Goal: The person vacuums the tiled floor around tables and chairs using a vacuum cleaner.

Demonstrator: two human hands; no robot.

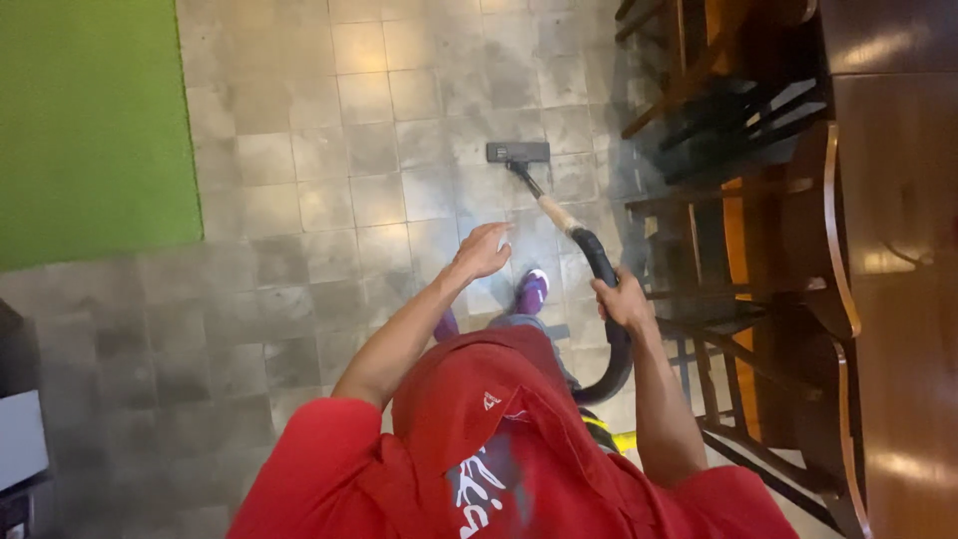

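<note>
Nearest the camera, at 6 o'clock, is the person's red shirt (499, 449). Just beyond it, at about 4 o'clock from the frame's middle, the right hand (624, 299) has its grip pressed together around the black vacuum hose (604, 265), fingers wrapped over the curved handle section. The left hand (482, 250), near the middle, holds nothing: its fingers are loosely spread in the air above the floor. A purple shoe (532, 289) stands between the 2 hands on the grey tiled floor (329, 210).

Farther out, toward 12 o'clock, the wand (544, 200) runs from the hose to the flat floor head (517, 152), which rests on the tiles.

The wand looks stiff and light, while the hose seems flexible and would likely sag or twist if held low, so the rigid bend where the right hand sits appears the best hold.

Wooden chairs (758, 200) crowd 2 to 4 o'clock beside a dark tabletop (898, 180); a green mat (90, 120) lies at 10 o'clock.
</note>
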